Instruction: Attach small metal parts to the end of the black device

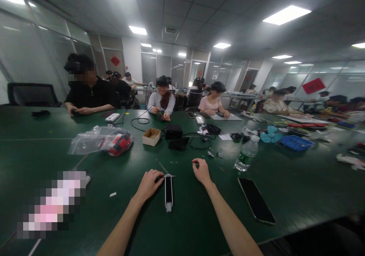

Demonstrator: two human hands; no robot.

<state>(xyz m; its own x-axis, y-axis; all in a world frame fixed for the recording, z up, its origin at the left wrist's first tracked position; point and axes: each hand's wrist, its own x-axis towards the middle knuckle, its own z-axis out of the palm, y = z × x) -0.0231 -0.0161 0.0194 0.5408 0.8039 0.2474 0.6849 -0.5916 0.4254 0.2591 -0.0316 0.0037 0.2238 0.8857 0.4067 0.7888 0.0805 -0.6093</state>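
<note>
A slim white-framed device with a black middle (169, 191) lies lengthwise on the green table, a thin crosspiece at its far end. My left hand (149, 183) rests to the left of it, with thumb and fingertips brought together at that far end. To the right and apart from the device, my right hand (201, 171) is on the table with its fingers curled in. A small dark spot shows at the fingertips; whether it is an object or shadow is unclear.
A black phone (256, 200) and water bottle (247, 154) stand right. Beyond are an open small box (151, 137), black cases (173, 131), cables and a blue basket (296, 142). Left are a plastic bag (99, 140) and a blurred pink item (54, 202). Other people sit opposite.
</note>
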